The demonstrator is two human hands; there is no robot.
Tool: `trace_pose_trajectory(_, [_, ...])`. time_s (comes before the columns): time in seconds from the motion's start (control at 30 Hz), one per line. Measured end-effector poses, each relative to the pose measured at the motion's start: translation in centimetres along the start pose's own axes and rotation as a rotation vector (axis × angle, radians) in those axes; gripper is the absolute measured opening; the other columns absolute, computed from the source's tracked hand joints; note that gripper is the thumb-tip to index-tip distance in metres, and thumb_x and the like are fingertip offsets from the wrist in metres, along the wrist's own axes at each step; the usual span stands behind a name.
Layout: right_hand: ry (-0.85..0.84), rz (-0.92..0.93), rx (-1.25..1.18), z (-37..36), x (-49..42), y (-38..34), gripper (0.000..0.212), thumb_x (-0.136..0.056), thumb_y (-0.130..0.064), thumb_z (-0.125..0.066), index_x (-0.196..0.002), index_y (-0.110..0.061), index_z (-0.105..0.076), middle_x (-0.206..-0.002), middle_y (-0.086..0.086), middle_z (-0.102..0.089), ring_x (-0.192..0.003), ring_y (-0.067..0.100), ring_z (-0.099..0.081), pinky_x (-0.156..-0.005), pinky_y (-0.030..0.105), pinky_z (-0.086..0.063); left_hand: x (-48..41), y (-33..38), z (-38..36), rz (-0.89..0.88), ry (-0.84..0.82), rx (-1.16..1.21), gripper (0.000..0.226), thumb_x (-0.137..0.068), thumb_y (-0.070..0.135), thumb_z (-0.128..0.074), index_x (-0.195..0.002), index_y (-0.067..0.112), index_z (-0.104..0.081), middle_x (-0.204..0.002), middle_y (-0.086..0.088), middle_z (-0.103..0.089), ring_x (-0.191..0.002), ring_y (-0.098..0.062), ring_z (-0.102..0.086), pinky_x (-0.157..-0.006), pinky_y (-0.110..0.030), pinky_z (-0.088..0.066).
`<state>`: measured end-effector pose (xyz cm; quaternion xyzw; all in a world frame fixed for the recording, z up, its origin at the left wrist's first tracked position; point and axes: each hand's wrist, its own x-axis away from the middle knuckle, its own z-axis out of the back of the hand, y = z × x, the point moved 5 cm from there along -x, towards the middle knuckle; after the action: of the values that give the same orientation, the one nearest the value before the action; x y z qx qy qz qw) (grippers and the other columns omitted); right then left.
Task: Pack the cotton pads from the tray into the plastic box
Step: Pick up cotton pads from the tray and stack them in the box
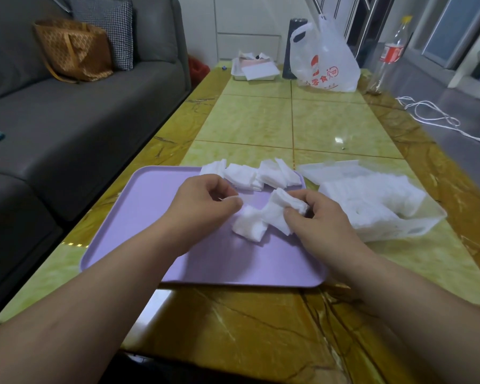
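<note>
Lilac tray (178,261) under both hands. Right hand (320,220) fingers (290,214) pinch pad stack (284,199). Left hand (203,200) fingers curled, apparently pinching single pad (229,198). Loose pads (250,227) between fingers. Plastic box (416,232), part-filled, just right of right fingers; right hand nearer.

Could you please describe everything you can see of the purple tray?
The tray is lilac, smooth plastic by its look, rectangular with rounded corners and a low raised rim. It lies flat on the table. White cotton pads sit along its far edge and in a small heap at its middle. The left hand and right hand, each holding pads, are above it. The plastic box stands beside its right edge.
</note>
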<state>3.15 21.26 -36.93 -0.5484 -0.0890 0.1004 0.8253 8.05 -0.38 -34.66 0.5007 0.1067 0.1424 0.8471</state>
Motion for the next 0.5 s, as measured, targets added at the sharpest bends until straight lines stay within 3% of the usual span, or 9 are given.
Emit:
trace_pose_trajectory(0.13, [0.047, -0.020, -0.087, 0.6, -0.2, -0.2, 0.027, -0.090, -0.013, -0.066, -0.109, -0.030, -0.072, -0.097, -0.005, -0.077, -0.082, 0.007, -0.068, -0.077, 0.028, -0.055, 0.9, 1.2, -0.3, 0.044, -0.169, 0.272, 0.012, -0.089, 0.014, -0.078, -0.097, 0.008, -0.071, -0.089, -0.011, -0.077, -0.073, -0.015, -0.069, -0.066, -0.034, -0.053])
trace_pose_trajectory(0.23, [0.045, -0.055, -0.145, 0.7, -0.5, 0.2, 0.026, -0.080, -0.018, -0.074, -0.105, -0.027, -0.076, -0.093, -0.003, -0.079, -0.085, 0.014, -0.072, -0.086, 0.043, -0.059, 1.3, 1.6, -0.7, 0.073, -0.255, 0.391, 0.015, -0.090, 0.012, -0.077, -0.103, 0.009, -0.071, -0.091, -0.010, -0.076, -0.076, -0.018, -0.065, -0.067, -0.034, -0.049])
trace_pose_trajectory(0.33, [0.038, -0.084, -0.210, 0.7, -0.7, 0.3, 0.026, -0.070, -0.024, -0.078, -0.095, -0.020, -0.079, -0.089, 0.009, -0.080, -0.082, 0.022, -0.072, -0.085, 0.050, -0.060, 1.8, 2.2, -1.5, 0.114, -0.410, 0.480, 0.004, -0.092, 0.014, -0.072, -0.093, 0.010, -0.072, -0.088, -0.006, -0.071, -0.077, -0.016, -0.062, -0.065, -0.032, -0.046])
trace_pose_trajectory(0.4, [0.021, -0.102, -0.274, 0.5, -0.9, 0.5, 0.021, -0.075, -0.017, -0.081, -0.095, -0.013, -0.078, -0.088, 0.016, -0.078, -0.081, 0.026, -0.071, -0.080, 0.049, -0.061, 2.1, 2.3, -2.0, 0.123, -0.470, 0.499, 0.004, -0.091, 0.014, -0.071, -0.089, 0.011, -0.072, -0.087, -0.004, -0.069, -0.075, -0.014, -0.061, -0.066, -0.032, -0.045])
trace_pose_trajectory(0.5, [-0.006, -0.116, -0.343, 0.4, -0.9, 0.2, 0.015, -0.086, -0.001, -0.075, -0.099, -0.008, -0.076, -0.089, 0.021, -0.075, -0.081, 0.025, -0.069, -0.073, 0.040, -0.062, 2.0, 2.1, -2.2, 0.091, -0.433, 0.442, 0.005, -0.092, 0.012, -0.072, -0.090, 0.010, -0.075, -0.084, -0.004, -0.070, -0.072, -0.015, -0.059, -0.065, -0.033, -0.045])
